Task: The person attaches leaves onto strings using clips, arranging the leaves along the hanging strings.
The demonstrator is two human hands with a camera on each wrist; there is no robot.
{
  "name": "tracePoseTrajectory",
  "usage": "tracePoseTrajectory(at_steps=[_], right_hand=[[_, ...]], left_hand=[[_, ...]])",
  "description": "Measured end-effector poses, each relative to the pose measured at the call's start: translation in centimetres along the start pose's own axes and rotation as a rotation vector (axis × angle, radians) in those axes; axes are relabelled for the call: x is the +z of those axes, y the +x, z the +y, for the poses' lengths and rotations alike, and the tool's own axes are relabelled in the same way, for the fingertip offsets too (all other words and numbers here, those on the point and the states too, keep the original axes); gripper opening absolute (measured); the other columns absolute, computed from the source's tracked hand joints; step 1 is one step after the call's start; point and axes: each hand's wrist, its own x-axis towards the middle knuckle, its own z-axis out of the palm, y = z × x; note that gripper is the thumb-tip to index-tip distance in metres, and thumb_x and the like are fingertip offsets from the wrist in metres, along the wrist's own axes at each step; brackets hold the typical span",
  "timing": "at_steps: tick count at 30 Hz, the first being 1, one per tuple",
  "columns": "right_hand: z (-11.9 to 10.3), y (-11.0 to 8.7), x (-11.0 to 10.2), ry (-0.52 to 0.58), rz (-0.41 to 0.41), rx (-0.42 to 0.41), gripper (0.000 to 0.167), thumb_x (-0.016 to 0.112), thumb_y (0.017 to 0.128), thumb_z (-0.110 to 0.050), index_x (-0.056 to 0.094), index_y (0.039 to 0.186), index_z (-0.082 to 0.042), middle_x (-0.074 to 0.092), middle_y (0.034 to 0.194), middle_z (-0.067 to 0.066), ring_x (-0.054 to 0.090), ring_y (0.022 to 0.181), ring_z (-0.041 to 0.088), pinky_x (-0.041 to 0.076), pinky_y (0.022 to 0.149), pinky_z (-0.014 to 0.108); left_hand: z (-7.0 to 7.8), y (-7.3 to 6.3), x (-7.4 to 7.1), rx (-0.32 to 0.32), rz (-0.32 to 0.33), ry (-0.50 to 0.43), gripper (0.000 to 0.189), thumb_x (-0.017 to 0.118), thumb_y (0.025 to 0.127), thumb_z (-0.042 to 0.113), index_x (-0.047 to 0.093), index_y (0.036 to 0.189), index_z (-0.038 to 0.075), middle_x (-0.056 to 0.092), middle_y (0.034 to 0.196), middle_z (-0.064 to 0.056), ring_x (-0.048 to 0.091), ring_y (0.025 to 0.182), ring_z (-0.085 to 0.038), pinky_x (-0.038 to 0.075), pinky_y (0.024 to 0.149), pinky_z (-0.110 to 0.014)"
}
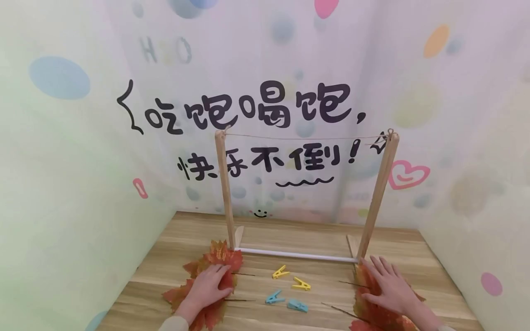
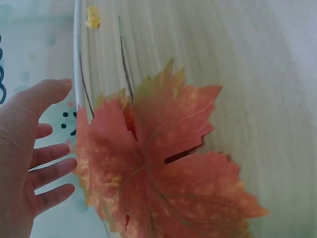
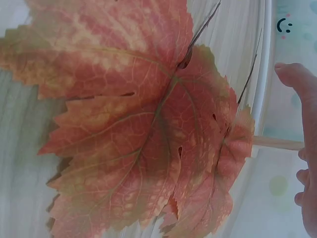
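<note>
My left hand (image 1: 209, 285), fingers straight and relaxed, is over red-orange artificial maple leaves (image 1: 175, 296) at the left of the table. In the left wrist view that hand (image 2: 17, 163) appears beside a leaf (image 2: 173, 188), its fingers not curled round anything. My right hand (image 1: 391, 289) spreads its fingers above a second group of leaves (image 1: 378, 315) at the right. The right wrist view has these leaves (image 3: 124, 134) up close, thin dark stems showing. Whether either palm touches a leaf, I cannot tell. Between the hands lie two yellow clothespins (image 1: 302, 283) and two blue clothespins (image 1: 297, 305).
Behind the clothespins stands a frame with two wooden posts (image 1: 225, 193), a white rod (image 1: 296, 254) low down and a thin string (image 1: 285, 138) tied across the top. A printed curtain (image 1: 265, 55) surrounds the wooden table (image 1: 198, 225) at back and sides.
</note>
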Motion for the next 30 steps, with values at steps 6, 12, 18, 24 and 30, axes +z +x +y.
tracePoseTrajectory(at_steps=[6, 12, 18, 24, 30], right_hand=[[-0.3, 0.4, 0.3, 0.035, 0.012, -0.036, 0.081, 0.075, 0.067, -0.044, 0.042, 0.134, -0.014, 0.043, 0.131, 0.025, 0.037, 0.116, 0.049, 0.006, 0.106, 0.056], [-0.8, 1.0, 0.4, 0.062, 0.01, -0.07, 0.083, 0.078, 0.065, -0.039, 0.042, 0.134, -0.01, 0.046, 0.129, 0.022, 0.039, 0.116, 0.047, 0.022, 0.102, 0.054], [-1.5, 1.8, 0.7, 0.078, 0.027, -0.085, 0.085, 0.08, 0.063, -0.035, 0.041, 0.135, -0.009, 0.048, 0.127, 0.023, 0.039, 0.117, 0.047, -0.002, 0.111, 0.027], [-2.7, 2.3, 1.0, 0.136, 0.006, -0.09, 0.084, 0.08, 0.063, -0.031, 0.042, 0.133, -0.003, 0.047, 0.127, 0.025, 0.039, 0.117, 0.048, 0.032, 0.088, 0.061], [-3.7, 2.6, 1.6, 0.147, -0.006, -0.101, 0.082, 0.08, 0.063, -0.028, 0.043, 0.133, -0.004, 0.049, 0.126, 0.021, 0.042, 0.116, 0.044, 0.038, 0.086, 0.058]], left_hand=[[0.4, -0.3, 0.3, 0.049, -0.012, -0.003, 0.05, 0.074, 0.071, 0.031, 0.06, 0.11, 0.003, 0.061, 0.1, -0.011, 0.058, 0.092, -0.028, 0.049, 0.074, -0.044], [0.6, -0.4, 1.0, 0.114, 0.007, 0.021, 0.032, 0.074, 0.07, 0.026, 0.064, 0.095, 0.007, 0.062, 0.086, -0.002, 0.058, 0.08, -0.019, 0.049, 0.069, -0.035], [0.7, -0.2, 1.6, 0.144, 0.015, -0.001, 0.022, 0.075, 0.069, 0.027, 0.061, 0.078, 0.012, 0.048, 0.066, 0.009, 0.044, 0.061, -0.008, 0.04, 0.054, -0.026], [0.9, -0.3, 2.2, 0.167, 0.012, -0.019, 0.025, 0.075, 0.065, 0.021, 0.051, 0.064, 0.014, 0.036, 0.059, 0.012, 0.033, 0.054, -0.004, 0.029, 0.048, -0.02], [1.0, -0.1, 2.7, 0.157, -0.062, -0.038, 0.025, 0.08, 0.06, 0.023, 0.058, 0.068, 0.014, 0.046, 0.062, 0.01, 0.04, 0.057, -0.003, 0.036, 0.05, -0.023]])
